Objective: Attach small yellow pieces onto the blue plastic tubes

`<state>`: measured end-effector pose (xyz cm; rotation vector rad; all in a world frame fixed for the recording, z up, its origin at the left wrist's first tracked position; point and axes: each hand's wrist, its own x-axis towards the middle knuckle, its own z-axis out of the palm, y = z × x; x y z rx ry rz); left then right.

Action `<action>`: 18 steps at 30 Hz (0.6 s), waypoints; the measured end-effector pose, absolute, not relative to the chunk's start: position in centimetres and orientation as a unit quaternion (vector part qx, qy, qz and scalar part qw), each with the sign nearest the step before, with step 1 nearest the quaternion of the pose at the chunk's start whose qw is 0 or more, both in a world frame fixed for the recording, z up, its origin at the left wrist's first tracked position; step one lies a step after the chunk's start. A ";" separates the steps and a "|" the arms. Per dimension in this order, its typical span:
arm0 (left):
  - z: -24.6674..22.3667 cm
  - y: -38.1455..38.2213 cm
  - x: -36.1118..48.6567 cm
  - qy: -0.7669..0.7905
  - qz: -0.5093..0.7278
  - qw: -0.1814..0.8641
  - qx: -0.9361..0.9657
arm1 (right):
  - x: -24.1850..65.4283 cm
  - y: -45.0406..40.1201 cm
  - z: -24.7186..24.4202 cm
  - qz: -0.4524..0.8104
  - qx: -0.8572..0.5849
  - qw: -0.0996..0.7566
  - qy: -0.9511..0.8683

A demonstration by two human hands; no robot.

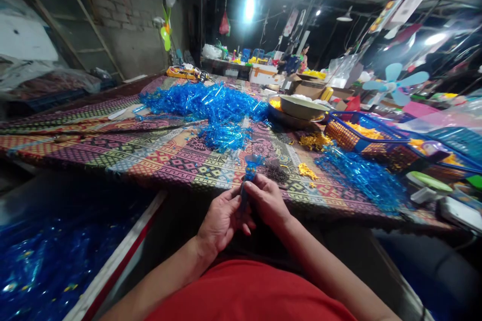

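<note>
Close to the table's front edge, my left hand and my right hand meet around a small translucent blue plastic piece with a flared top. Both hands are closed on it, the right thumb pressing from above and the left fingers gripping lower down. The fingers hide part of its lower end. Just beyond my right hand lie a pile of tiny dark parts and a few yellow plastic parts. A small heap of blue plastic pieces sits ahead of my hands.
A patterned cloth covers the table. Farther back spreads a large blue heap. On the right are more blue pieces, metal bowls, blue baskets of yellow parts and a fan. A bin of blue pieces stands lower left.
</note>
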<state>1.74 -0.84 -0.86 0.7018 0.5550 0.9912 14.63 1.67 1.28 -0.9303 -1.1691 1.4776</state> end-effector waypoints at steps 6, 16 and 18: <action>0.6 -0.2 0.5 0.405 0.497 0.572 0.512 | 14.9 1.7 1.3 0.513 -0.380 0.454 -0.621; 2.6 1.4 1.6 0.332 0.632 0.569 0.408 | 14.1 1.0 1.0 0.298 -0.392 0.378 -0.784; 3.1 1.3 1.8 0.302 0.640 0.578 0.406 | 13.9 0.9 1.0 0.303 -0.397 0.385 -0.776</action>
